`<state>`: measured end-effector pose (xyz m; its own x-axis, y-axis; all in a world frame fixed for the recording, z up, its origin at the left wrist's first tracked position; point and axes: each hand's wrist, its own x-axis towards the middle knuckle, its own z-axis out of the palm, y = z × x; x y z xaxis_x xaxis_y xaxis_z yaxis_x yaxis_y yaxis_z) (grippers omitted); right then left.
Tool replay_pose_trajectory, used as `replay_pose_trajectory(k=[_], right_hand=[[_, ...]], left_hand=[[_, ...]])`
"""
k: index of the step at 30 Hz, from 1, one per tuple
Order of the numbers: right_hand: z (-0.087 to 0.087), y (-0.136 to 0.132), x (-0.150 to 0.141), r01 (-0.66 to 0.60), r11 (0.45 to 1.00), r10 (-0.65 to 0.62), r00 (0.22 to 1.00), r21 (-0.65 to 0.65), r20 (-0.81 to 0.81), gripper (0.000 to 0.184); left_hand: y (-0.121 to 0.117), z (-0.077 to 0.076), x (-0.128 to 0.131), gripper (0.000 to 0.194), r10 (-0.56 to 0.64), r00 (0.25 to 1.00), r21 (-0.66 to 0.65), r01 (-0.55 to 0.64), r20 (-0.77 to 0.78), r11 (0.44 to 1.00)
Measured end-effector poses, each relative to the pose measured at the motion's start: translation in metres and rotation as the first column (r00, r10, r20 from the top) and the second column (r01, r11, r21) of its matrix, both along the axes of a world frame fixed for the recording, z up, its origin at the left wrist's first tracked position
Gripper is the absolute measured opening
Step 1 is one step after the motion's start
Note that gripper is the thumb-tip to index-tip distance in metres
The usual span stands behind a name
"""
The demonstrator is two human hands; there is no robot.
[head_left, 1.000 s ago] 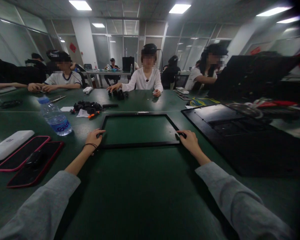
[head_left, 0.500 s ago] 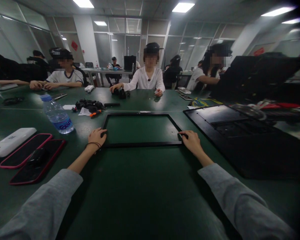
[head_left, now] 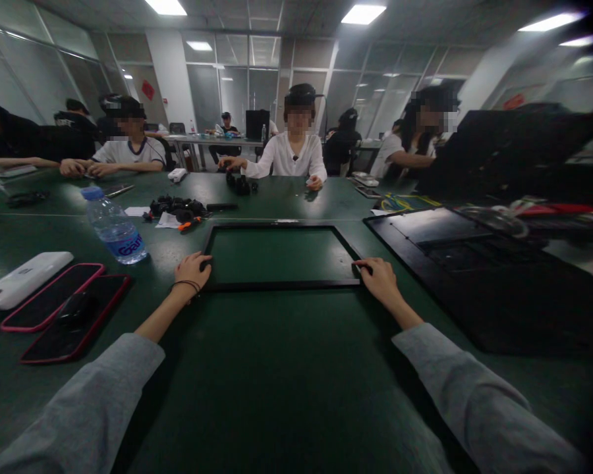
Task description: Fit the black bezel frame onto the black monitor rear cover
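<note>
In the head view, a black rectangular frame (head_left: pixel 286 286) is seen at the centre of the picture, laid out over a green tabletop (head_left: pixel 286 382); whether it is lifted slightly off the surface cannot be told. Its left side is gripped by the left hand (head_left: pixel 192 271), with the thumb set toward the inner edge and the fingers mostly hidden. Its right side is gripped by the right hand (head_left: pixel 379 280), the thumb and fingers closed about the bar near the lower right corner. Dark bands (head_left: pixel 186 284) are worn on the left wrist, and both forearms are covered by grey sleeves (head_left: pixel 113 378).

At the left of the picture, a blue-capped water bottle (head_left: pixel 121 237) is stood near the left hand. Below it, a white power bank (head_left: pixel 24 280) is placed beside two red-edged phones, on one of which a small black object (head_left: pixel 78 308) is rested. Above the frame's upper left corner, a heap of black gear (head_left: pixel 175 205) is seen. The right side is filled by a large black panel (head_left: pixel 499 296). At upper centre, a co-worker in white (head_left: pixel 289 155) is seated.
</note>
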<state>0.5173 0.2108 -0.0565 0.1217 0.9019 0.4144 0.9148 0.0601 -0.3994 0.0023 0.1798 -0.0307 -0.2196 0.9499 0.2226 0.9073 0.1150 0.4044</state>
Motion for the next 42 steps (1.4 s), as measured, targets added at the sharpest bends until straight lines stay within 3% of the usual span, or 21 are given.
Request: replay_pose_trajectory(k=[11,19,25,30,42], right_hand=[[0.000,0.000,-0.001,0.015,1.000,-0.015,1.000,0.004,0.002,0.038],[-0.004,0.003,0.007,-0.016,1.000,0.016,0.999,0.007,-0.047,0.036],[-0.007,0.010,0.016,-0.063,0.997,0.068,0.983,0.037,-0.169,0.046],[-0.006,0.009,0.016,-0.020,0.998,0.037,0.966,0.066,-0.257,0.045],[-0.014,0.007,0.023,0.156,0.985,-0.114,0.907,0.071,-0.405,0.045]], left_hand=[[-0.001,0.003,0.001,0.036,-0.001,1.000,-0.043,0.000,-0.021,0.999],[-0.003,0.005,0.001,0.040,0.007,0.999,0.023,-0.008,0.040,1.000],[-0.015,0.012,0.016,0.042,-0.059,0.998,0.091,0.056,0.029,0.994],[-0.021,0.014,0.027,0.037,-0.182,0.983,-0.009,0.182,-0.010,0.983],[-0.049,0.029,0.049,0.075,-0.296,0.955,-0.147,0.290,-0.021,0.946]])
